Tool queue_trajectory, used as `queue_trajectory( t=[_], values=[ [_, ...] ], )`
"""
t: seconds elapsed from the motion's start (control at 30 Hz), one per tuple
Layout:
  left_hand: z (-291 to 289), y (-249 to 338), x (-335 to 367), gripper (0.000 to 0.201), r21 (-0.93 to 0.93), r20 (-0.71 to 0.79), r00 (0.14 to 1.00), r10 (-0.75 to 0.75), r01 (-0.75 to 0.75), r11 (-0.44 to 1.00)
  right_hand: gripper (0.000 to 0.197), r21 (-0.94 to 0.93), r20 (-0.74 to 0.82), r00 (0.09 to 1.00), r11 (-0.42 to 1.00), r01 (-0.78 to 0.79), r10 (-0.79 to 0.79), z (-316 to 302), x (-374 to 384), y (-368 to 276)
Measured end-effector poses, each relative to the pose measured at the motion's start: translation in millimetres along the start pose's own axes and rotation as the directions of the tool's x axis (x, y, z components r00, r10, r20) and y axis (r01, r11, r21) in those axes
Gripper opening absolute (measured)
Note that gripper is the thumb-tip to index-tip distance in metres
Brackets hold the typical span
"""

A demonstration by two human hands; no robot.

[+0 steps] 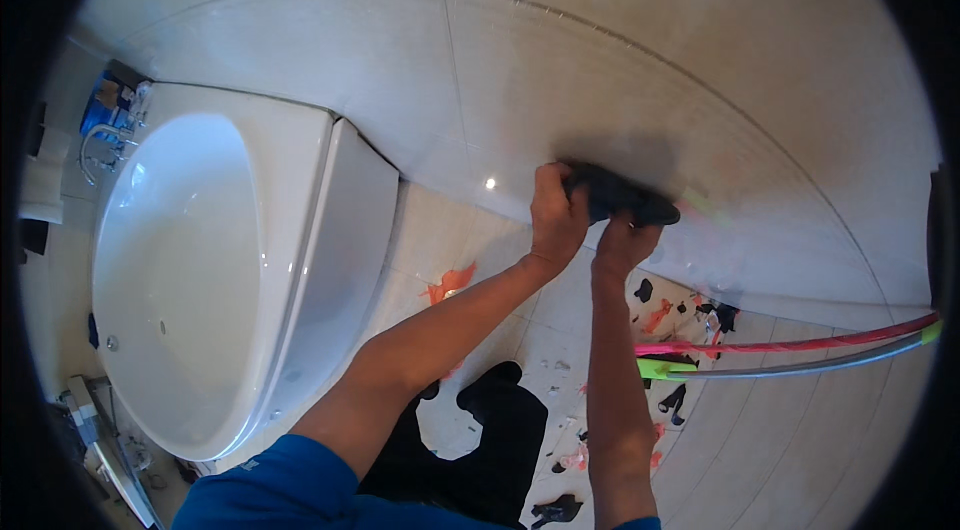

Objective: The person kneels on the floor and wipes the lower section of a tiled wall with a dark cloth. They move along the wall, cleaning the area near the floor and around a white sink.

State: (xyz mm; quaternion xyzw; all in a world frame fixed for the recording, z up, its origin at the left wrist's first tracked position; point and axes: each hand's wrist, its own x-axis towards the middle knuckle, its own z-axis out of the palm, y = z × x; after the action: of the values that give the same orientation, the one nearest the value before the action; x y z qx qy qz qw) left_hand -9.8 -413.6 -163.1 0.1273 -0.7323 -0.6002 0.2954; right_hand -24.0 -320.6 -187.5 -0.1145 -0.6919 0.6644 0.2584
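Head view, left hand (556,218) and right hand (622,242), each grip closed on dark cloth (618,198), pressed against tiled wall (600,60).

A bathtub (190,270) stands left of both hands, which press a cloth (620,198) on the wall (560,60).

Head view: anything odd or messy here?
Yes. The tiled floor below the wall is littered with orange and black scraps, and one orange scrap lies near the bathtub. Both hands, left hand and right hand, press a dark cloth to the wall.
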Motion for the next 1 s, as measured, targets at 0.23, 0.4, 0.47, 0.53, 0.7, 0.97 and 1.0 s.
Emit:
queue_trajectory(
  t=[0.23,0.4,0.47,0.53,0.7,0.97,1.0],
  values=[
    [-61,-41,32,0.018,-0.145,-0.183,0.982,0.044,-0.071,0.987,0.028,-0.167,0.153,0.864,0.849,0.501,-0.480,71,-51,14],
    [-75,-84,49,0.018,-0.004,-0.248,0.955,0.162,-0.168,0.986,0.023,-0.105,0.174,0.799,0.796,0.596,-0.575,94,-63,41],
    [-74,-95,49,0.020,0.067,-0.242,0.911,0.333,-0.327,0.943,0.021,-0.091,0.185,0.793,0.793,0.602,-0.580,97,-63,49],
    [-69,-103,47,0.021,0.191,-0.226,0.822,0.523,-0.489,0.851,0.021,-0.083,0.214,0.805,0.811,0.580,-0.553,97,-62,54],
    [-57,-114,32,0.040,0.135,-0.179,0.687,0.705,-0.692,0.709,0.016,0.063,0.063,0.799,0.802,0.594,-0.597,85,-50,63],
    [-35,-92,13,0.054,0.133,0.223,0.462,0.858,-0.887,0.443,0.014,0.114,-0.066,0.889,0.882,0.457,-0.452,45,-13,33],
    [-34,-91,15,0.053,0.151,0.273,0.436,0.857,-0.900,0.409,0.014,0.075,-0.074,0.874,0.871,0.486,-0.481,42,-11,23]
  ],
)
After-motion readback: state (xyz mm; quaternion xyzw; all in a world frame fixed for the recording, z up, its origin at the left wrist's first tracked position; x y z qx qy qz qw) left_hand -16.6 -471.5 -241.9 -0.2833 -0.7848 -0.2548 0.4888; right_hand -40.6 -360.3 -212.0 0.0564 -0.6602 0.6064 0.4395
